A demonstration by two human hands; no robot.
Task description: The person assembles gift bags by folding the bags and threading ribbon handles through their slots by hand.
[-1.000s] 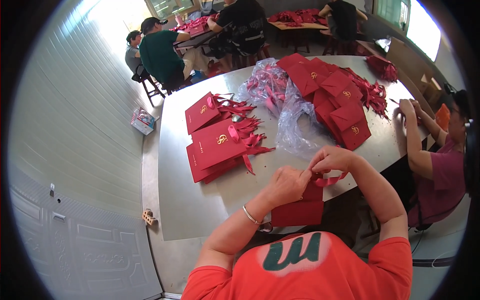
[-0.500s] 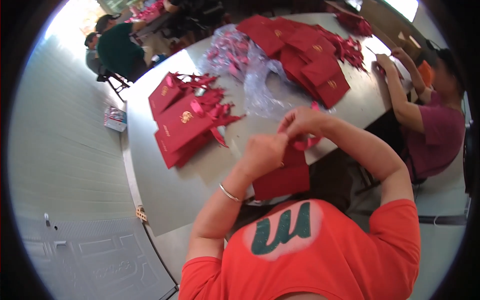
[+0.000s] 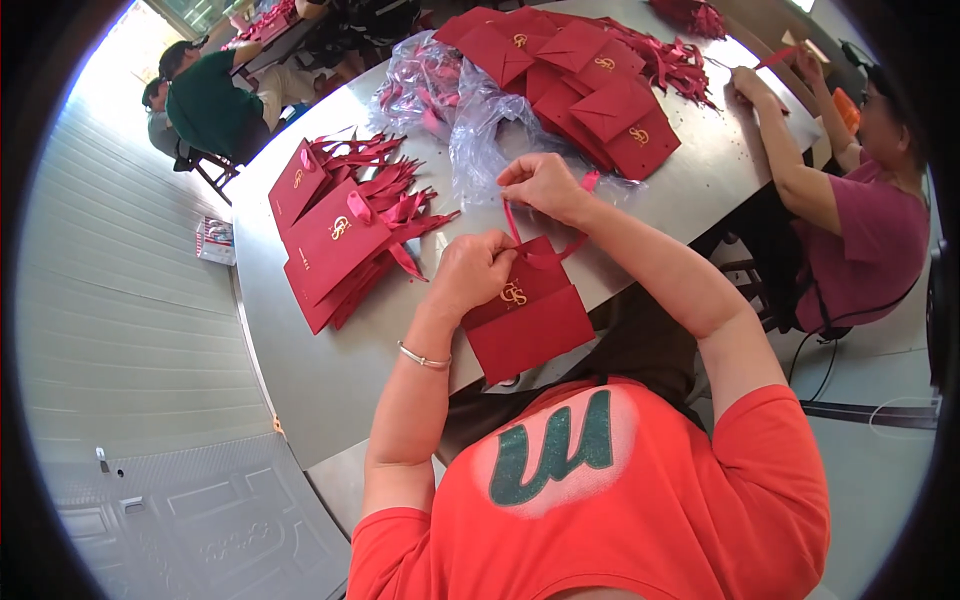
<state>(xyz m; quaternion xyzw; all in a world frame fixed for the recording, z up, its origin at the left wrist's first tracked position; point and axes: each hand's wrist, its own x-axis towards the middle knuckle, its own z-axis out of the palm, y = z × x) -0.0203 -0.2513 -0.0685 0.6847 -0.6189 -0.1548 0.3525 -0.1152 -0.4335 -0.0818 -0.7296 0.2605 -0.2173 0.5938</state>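
A small red paper gift bag [image 3: 540, 335] with a gold emblem lies at the table's near edge in front of me. My left hand [image 3: 470, 272] is closed at the bag's upper left edge, thumb and fingers pinched there. Just beyond, my right hand [image 3: 548, 190] pinches a red ribbon [image 3: 511, 222] and holds it taut up from the bag. Another ribbon part loops beside the right wrist. On the left lies a stack of red gift bags [image 3: 335, 240] with ribbons trailing to the right.
Crumpled clear plastic [image 3: 480, 135] lies on the metal-topped table [image 3: 300, 400], beside a heap of red bags [image 3: 600, 110] at the far side. A co-worker in a purple shirt [image 3: 870, 240] sits at the right, handling a ribbon. Other people sit at another table, far left.
My hands were together over the bag; now the right has moved up and away, drawing the ribbon out straight. The bag's front and emblem show more. The co-worker has raised a ribbon.
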